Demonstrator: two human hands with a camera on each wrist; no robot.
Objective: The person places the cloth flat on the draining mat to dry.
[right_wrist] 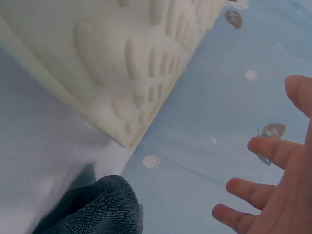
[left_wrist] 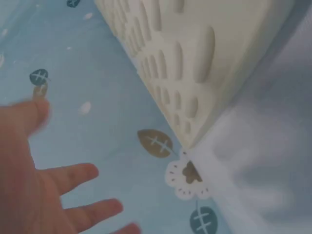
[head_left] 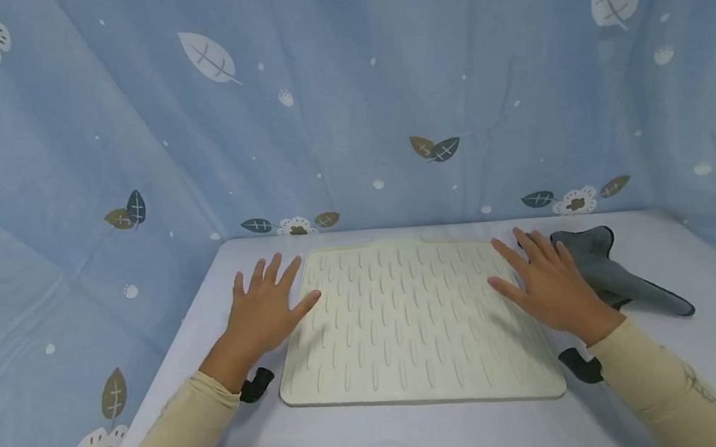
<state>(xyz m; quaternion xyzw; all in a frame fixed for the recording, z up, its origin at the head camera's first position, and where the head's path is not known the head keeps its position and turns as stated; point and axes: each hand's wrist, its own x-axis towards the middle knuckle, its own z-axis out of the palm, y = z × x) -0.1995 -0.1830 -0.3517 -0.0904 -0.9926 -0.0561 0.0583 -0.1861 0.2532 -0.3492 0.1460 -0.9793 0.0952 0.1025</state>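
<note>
A cream rectangular mat or board with rows of raised oval ridges [head_left: 398, 319] lies flat in the middle of the white table. Over its left side, my left hand [head_left: 263, 310] hovers with fingers spread and holds nothing. My right hand [head_left: 548, 281] is likewise spread above the right side, its palm facing down. Both wrist views show a gap between the fingers and the ridged mat [left_wrist: 190, 48]. Beside the right hand lies a grey-blue fleecy piece with dark edging [head_left: 618, 272], partly hidden by that hand; its fuzzy surface [right_wrist: 102, 209] shows in the right wrist view.
White cloth covers the table [head_left: 377, 442]. Behind it and along the left hangs a blue curtain [head_left: 348, 111] printed with leaves and flowers. Black wrist mounts [head_left: 257, 385] show beneath both beige sleeves [head_left: 172, 431].
</note>
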